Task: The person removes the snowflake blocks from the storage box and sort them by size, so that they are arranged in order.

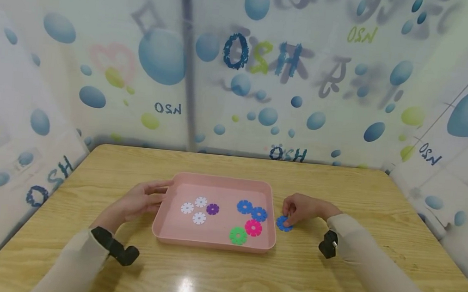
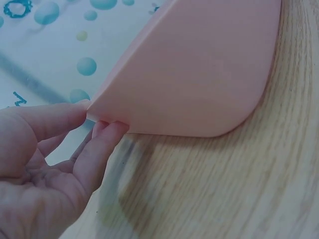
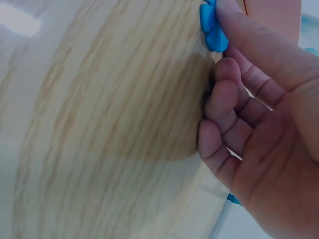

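In the head view my left hand (image 1: pixel 137 202) is at the left side of a shallow pink tray (image 1: pixel 213 245). Its mostly straight fingers (image 2: pixel 102 149) touch the tray's rim and outer wall in the left wrist view. Beyond the tray's right side, my right hand (image 1: pixel 304 209) pinches a blue notched plastic disc (image 1: pixel 282 223), low over the table. In the right wrist view the thumb lies against this blue disc (image 3: pixel 217 40) while the other fingers curl in. Inside the tray lie several white discs (image 1: pixel 199 218), a purple disc (image 1: pixel 212 209), two blue discs (image 1: pixel 244 206), a pink disc (image 1: pixel 253 228) and a green disc (image 1: pixel 238 235).
The tray stands on a light wooden table (image 1: pixel 205 278). Behind and beside it hang pale curtains (image 1: pixel 260 134) printed with blue and green dots. Each wrist wears a black camera mount (image 1: pixel 329 244) over a light sleeve.
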### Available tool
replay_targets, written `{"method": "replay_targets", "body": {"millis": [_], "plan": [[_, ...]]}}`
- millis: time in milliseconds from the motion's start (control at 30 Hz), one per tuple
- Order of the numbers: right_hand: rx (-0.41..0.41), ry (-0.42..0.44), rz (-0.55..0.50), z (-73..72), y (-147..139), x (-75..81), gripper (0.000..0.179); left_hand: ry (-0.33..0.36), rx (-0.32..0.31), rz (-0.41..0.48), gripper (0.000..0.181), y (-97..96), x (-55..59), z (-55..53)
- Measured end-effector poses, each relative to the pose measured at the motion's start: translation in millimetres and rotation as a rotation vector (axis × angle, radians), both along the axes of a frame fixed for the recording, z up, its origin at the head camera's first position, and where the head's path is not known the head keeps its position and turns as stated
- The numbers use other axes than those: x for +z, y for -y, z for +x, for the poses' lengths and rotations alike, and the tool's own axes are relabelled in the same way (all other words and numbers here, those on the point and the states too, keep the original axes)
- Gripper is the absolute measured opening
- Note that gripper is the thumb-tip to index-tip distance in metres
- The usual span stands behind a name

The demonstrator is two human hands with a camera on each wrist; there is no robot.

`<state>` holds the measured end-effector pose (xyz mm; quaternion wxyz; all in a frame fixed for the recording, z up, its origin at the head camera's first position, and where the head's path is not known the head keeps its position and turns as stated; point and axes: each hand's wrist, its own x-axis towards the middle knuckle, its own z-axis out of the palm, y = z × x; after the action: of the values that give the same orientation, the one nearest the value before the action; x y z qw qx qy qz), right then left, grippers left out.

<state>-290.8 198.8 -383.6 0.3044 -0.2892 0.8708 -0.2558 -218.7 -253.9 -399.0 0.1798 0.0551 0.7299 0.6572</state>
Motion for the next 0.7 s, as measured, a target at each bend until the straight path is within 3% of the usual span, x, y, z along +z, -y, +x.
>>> {"method": "replay_targets", "body": {"millis": [433, 700], "plan": [[-0.029, -0.002, 0.02, 2.5, 0, 0.6, 0.02, -0.01, -0.006, 0.012, 0.054, -1.3, -0.7, -0.2], [-0.01, -0.103, 0.007, 5.4, 8, 21.8, 0.015, -0.006, -0.004, 0.007, 0.053, -0.1, -0.9, 0.2]]}}
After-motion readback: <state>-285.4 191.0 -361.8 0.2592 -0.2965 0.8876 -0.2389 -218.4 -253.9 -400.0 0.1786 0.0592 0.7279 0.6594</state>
